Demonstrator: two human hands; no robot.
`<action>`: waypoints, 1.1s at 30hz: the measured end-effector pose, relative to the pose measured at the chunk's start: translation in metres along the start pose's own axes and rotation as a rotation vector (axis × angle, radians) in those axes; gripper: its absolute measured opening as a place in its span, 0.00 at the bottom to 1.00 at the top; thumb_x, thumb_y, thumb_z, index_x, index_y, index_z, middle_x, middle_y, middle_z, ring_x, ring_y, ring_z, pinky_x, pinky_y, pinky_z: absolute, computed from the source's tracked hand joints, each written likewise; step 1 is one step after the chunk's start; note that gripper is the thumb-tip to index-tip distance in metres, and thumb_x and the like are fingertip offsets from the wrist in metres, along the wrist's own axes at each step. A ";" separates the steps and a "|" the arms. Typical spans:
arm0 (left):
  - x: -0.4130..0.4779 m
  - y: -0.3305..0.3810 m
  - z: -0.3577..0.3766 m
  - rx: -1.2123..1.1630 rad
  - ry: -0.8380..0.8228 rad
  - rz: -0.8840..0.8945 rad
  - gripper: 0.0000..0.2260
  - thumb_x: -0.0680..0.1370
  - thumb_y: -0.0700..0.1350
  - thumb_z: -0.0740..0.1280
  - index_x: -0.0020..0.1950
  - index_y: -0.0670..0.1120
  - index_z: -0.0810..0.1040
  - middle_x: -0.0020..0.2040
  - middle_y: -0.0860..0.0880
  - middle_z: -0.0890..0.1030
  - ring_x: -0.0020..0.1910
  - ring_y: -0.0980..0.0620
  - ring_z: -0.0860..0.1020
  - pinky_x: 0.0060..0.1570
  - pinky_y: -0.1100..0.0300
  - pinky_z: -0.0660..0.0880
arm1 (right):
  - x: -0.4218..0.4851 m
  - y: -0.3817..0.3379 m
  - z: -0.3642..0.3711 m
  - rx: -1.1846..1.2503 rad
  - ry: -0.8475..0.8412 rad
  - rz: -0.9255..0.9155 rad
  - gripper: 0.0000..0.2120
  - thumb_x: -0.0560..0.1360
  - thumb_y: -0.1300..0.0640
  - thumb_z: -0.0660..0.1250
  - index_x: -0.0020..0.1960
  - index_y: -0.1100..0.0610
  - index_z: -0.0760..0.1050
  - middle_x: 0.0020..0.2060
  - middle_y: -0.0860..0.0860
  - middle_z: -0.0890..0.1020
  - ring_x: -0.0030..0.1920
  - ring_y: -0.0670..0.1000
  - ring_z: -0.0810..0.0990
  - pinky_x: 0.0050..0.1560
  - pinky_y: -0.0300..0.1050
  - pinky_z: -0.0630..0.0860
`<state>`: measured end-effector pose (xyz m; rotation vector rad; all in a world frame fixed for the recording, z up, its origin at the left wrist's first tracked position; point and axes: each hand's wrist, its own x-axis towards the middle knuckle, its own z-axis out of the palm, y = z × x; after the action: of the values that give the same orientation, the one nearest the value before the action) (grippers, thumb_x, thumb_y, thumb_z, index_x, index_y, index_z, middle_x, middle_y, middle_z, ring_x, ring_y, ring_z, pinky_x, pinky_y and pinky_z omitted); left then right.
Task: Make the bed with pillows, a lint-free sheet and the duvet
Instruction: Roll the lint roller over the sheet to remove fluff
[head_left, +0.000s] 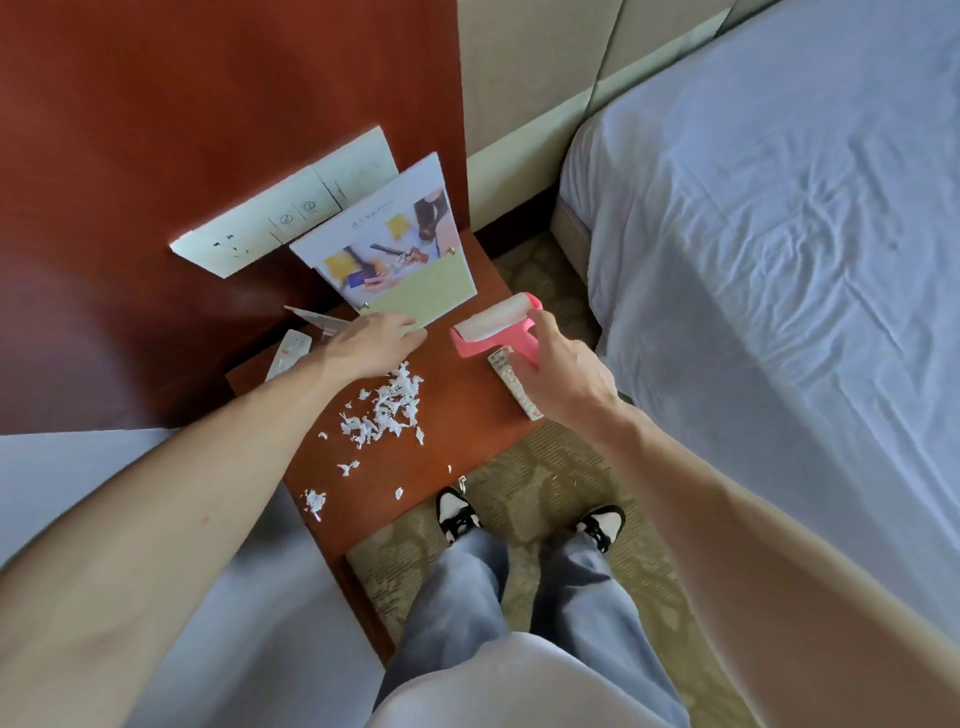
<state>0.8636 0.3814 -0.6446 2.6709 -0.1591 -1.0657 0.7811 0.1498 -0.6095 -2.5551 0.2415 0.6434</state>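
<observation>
Person stands at a red-brown wooden bedside tabletop (467, 452), seen from above. Both bare forearms reach forward over it.

Right hand (566, 376): grip is closed round the handle of a pink plastic lint roller with a white sticky roll (493, 322). The fingers curl over the pink handle end. The roll lies on the tabletop near its right rear corner, with the handle pointing back toward the person.

Left hand (371, 340): palm down, fingers straight and together, grip wide and holding nothing. The fingertips are at the lower edge of an upright white printed card with a pale green band (400, 260). Whether the palm touches the wood or hangs just above it cannot be told from this angle.

A heap of torn white paper scraps (387, 410) lies mid-tabletop, just in front of the left hand, with smaller bits scattered toward the near edge. A slim white remote control (519, 395) lies partly under the right hand, beside the roller's handle. A second white remote (288, 353) sits at the left rear edge, beyond the left wrist.

A white wall switch panel (260, 228) is mounted on the dark red wall behind the card.

The bed (569, 228) stands to the right, across a strip of patterned olive carpet (550, 483). A wrinkled white fitted sheet (779, 234) covers the mattress. A padded beige headboard (524, 78) is at the head of the bed.

Black-and-white sneakers (457, 514) and grey trousers show below, on the carpet.
</observation>
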 end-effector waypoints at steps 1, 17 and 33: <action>-0.001 0.015 0.001 0.022 -0.016 0.014 0.21 0.85 0.58 0.58 0.69 0.47 0.78 0.67 0.41 0.80 0.66 0.40 0.77 0.61 0.49 0.74 | -0.001 0.013 -0.009 0.004 -0.012 0.026 0.28 0.83 0.46 0.58 0.80 0.49 0.53 0.51 0.54 0.82 0.43 0.57 0.81 0.36 0.49 0.76; 0.073 0.362 -0.044 -0.006 0.093 0.292 0.25 0.83 0.59 0.63 0.78 0.51 0.69 0.75 0.48 0.73 0.73 0.47 0.71 0.69 0.52 0.68 | 0.004 0.302 -0.244 0.362 0.316 0.472 0.23 0.78 0.57 0.58 0.73 0.56 0.63 0.54 0.57 0.82 0.50 0.62 0.81 0.45 0.52 0.76; 0.301 0.720 -0.120 0.134 0.089 0.604 0.29 0.82 0.62 0.62 0.79 0.48 0.65 0.76 0.46 0.70 0.73 0.44 0.71 0.64 0.48 0.71 | 0.104 0.477 -0.400 0.592 0.539 0.677 0.24 0.79 0.53 0.62 0.74 0.53 0.65 0.53 0.60 0.83 0.47 0.65 0.82 0.50 0.58 0.80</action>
<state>1.1608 -0.3452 -0.5585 2.5033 -0.9742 -0.7553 0.8972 -0.4684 -0.5516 -1.9759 1.3005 0.0446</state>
